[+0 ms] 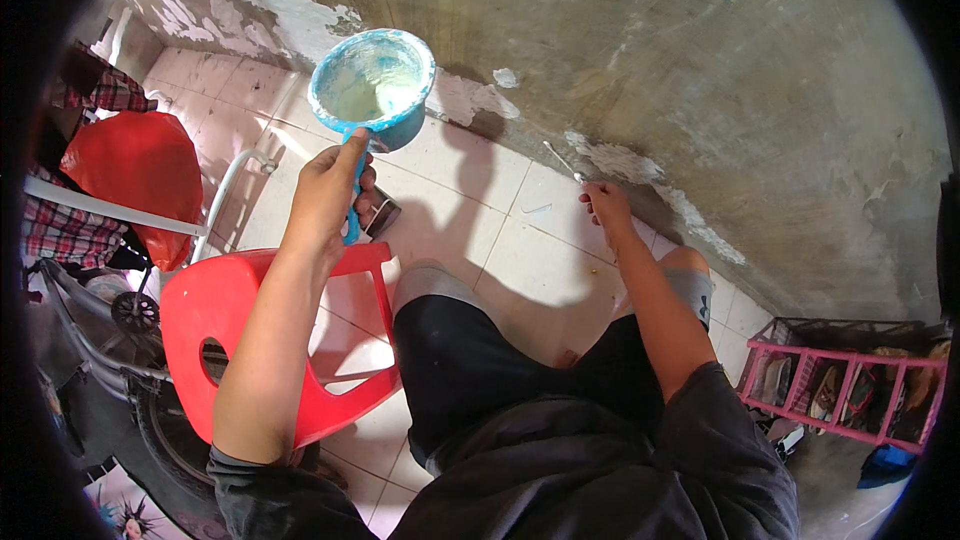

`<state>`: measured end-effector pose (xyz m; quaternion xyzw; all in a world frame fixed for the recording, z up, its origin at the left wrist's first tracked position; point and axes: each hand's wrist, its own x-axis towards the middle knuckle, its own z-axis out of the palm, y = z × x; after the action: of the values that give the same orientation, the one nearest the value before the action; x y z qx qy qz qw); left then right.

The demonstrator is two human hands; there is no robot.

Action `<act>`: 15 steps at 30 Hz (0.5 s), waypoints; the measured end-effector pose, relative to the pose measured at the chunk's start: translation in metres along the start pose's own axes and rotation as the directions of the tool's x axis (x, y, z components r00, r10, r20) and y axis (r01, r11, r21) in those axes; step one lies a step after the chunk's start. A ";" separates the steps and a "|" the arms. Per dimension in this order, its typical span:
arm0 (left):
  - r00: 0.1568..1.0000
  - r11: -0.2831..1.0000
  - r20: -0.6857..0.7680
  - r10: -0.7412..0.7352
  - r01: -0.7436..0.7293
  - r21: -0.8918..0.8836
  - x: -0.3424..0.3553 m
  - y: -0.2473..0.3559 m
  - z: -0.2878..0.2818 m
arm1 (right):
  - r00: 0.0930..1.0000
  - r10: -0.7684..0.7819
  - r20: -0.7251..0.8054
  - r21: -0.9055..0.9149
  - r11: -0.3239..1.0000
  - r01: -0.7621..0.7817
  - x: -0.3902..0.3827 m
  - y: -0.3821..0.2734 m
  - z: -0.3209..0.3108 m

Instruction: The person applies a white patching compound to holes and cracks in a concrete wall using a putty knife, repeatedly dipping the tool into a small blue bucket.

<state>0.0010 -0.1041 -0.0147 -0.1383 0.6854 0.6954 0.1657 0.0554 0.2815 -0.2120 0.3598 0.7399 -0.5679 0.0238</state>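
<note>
My left hand (pixel 325 195) is wrapped round the handle of a blue plastic dipper (pixel 400 128). Whitish paste (pixel 375 90) coats the inside and rim of the dipper, which is held up in front of the wall. Lower and to the right, my right hand (pixel 607 208) has its fingers closed round a thin pale stick-like tool (pixel 560 159), pointing toward the foot of the wall. White matter shows on the tool by the fingertips; its exact kind cannot be made out. A bare grey-brown wall (pixel 640 50) with patches of flaking white coating rises in front.
A red plastic chair (pixel 345 398) stands at my left, beside a red bag (pixel 140 175) and a bicycle wheel (pixel 165 430). Behind my left hand a small dark container (pixel 383 212) is partly hidden. Pale tiles (pixel 490 240) cover the floor. A pink rack (pixel 800 412) holds footwear at right.
</note>
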 end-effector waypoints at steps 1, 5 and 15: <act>1.000 1.000 -0.007 0.009 -0.009 -0.001 0.001 0.000 -0.001 | 1.000 0.014 -0.005 0.012 1.000 -0.014 0.005 -0.002 -0.001; 1.000 0.999 -0.014 0.027 -0.027 0.025 0.000 0.002 0.000 | 0.999 0.018 0.028 0.020 1.000 -0.018 0.031 -0.008 -0.011; 0.999 0.999 -0.023 0.035 -0.034 0.042 0.000 -0.001 -0.001 | 0.996 0.093 0.000 0.194 0.977 -0.091 0.044 -0.029 -0.059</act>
<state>0.0016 -0.1050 -0.0156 -0.1312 0.7038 0.6822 0.1482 0.0284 0.3517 -0.1866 0.3967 0.6639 -0.6338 0.0117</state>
